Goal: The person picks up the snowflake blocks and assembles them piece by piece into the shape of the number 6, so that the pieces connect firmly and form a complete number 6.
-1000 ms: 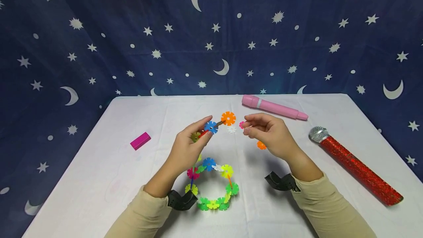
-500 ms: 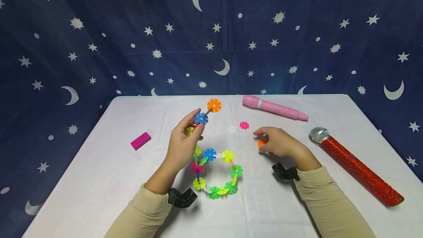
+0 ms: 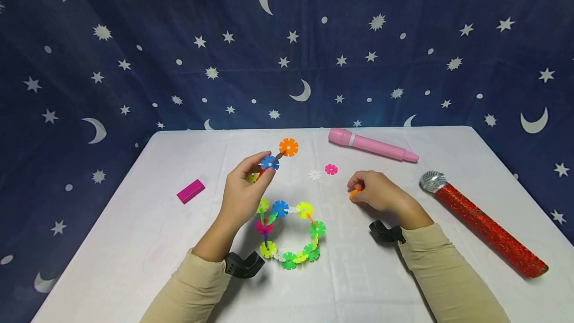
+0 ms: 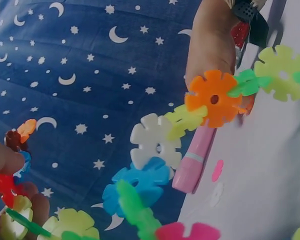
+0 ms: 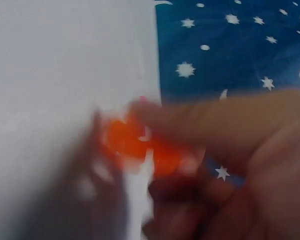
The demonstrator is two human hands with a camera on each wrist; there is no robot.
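My left hand (image 3: 244,188) pinches a chain of colourful flower-shaped plastic discs near its blue disc (image 3: 270,163). An orange disc (image 3: 289,147) sticks up at the chain's free end, joined through a brown one. The rest of the chain (image 3: 289,260) hangs below in a loop of green, yellow, white and other discs, large in the left wrist view with a white disc (image 4: 155,140) in the middle. My right hand (image 3: 381,191) pinches a loose orange disc (image 3: 354,195) close over the table; it is blurred in the right wrist view.
A white disc (image 3: 315,175) and a pink disc (image 3: 331,169) lie between the hands. Behind them is a pink marker-shaped stick (image 3: 374,147). A red glittery microphone (image 3: 489,231) lies at the right, a magenta block (image 3: 191,191) at the left. A starry cloth (image 3: 242,88) hangs behind.
The right hand has moved from beside the pink disc down and right to the orange disc, which its fingers now pinch. The left hand has shifted left with the chain.
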